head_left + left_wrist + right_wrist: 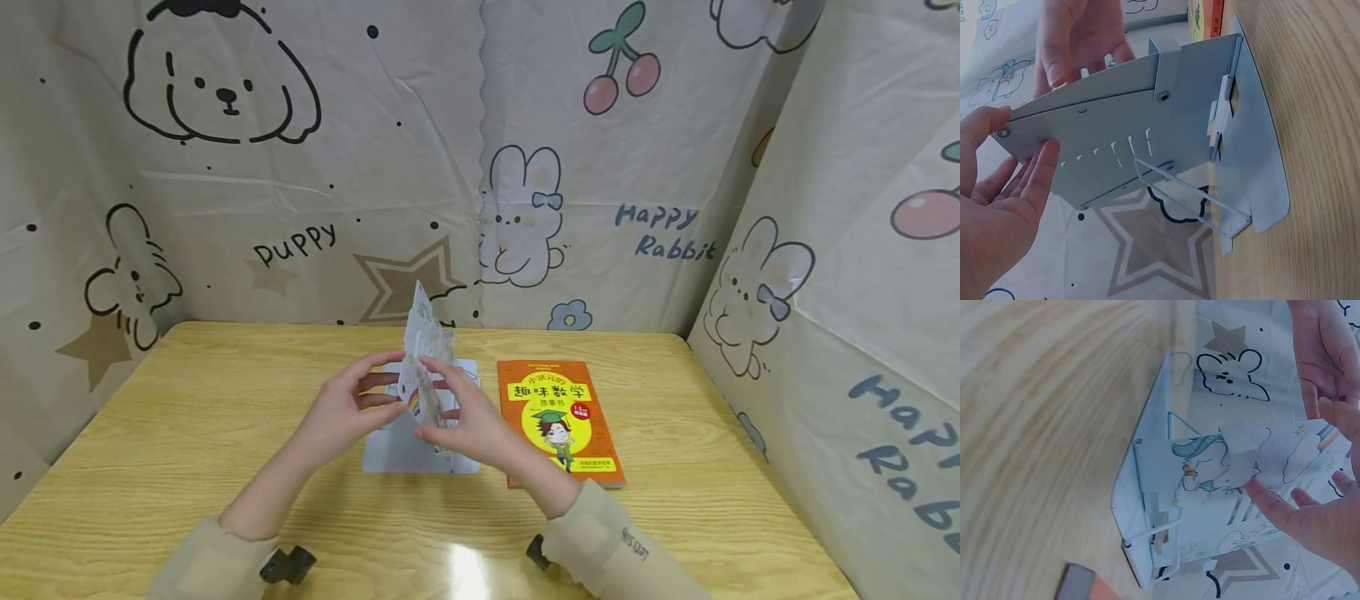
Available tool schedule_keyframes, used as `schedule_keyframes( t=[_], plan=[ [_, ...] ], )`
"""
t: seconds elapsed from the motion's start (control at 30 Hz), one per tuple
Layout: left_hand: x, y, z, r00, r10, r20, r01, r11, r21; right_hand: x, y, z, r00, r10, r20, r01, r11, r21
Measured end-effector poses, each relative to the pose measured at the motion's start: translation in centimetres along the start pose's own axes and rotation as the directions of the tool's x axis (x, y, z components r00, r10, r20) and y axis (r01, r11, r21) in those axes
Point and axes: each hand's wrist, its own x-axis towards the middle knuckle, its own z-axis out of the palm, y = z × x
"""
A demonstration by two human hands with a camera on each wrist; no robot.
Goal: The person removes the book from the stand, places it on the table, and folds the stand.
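Bookstand (422, 392) upright between both hands, apparently fingertip-held.

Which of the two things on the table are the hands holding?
The pale blue book stand, held by both hands. The orange book lies flat to its right, untouched.

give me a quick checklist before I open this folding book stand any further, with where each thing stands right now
1. Left hand holds the book stand's panel edge: ok.
2. Right hand holds the panel's other side: ok.
3. Base plate sits on the table: ok.
4. Wire page holder clear of the fingers: ok.
5. Orange book lies apart, to the right of the stand: ok.
6. Hinge and slots free to move: cannot tell.
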Motion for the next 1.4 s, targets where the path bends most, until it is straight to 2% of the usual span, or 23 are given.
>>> schedule_keyframes(
  t=[0.27, 0.5, 0.8, 1.0, 1.2, 1.4],
  plan=[
    [0.4, 0.4, 0.6, 1.0, 0.017, 0.011, -0.017, 1.0, -0.017, 0.1, -0.4, -0.5, 0.998, -0.065, 0.02, 0.064, 0.998, 0.009],
    [0.6, 0.6, 1.1, 0.999, 0.016, 0.043, -0.014, 0.999, -0.038, 0.0, -0.6, -1.1, 0.998, -0.066, -0.006, 0.066, 0.998, 0.022],
    [0.8, 0.5, 1.7, 0.995, 0.039, 0.093, -0.034, 0.998, -0.055, -0.2, -0.6, -1.9, 0.997, -0.075, -0.017, 0.074, 0.996, -0.045],
    [0.9, 0.5, 1.8, 0.992, 0.054, 0.113, -0.046, 0.996, -0.07, -0.3, -0.5, -2.3, 0.997, -0.073, -0.021, 0.072, 0.996, -0.044],
    [1.0, 0.6, 1.7, 0.995, 0.043, 0.096, -0.035, 0.996, -0.079, -0.7, -0.1, -2.6, 0.998, -0.053, -0.029, 0.052, 0.999, -0.003],
    [0.8, 0.3, 1.1, 0.998, 0.01, 0.062, -0.008, 0.999, -0.038, -0.9, -0.2, -2.8, 0.998, -0.046, -0.04, 0.047, 0.999, 0.026]
  ],
)
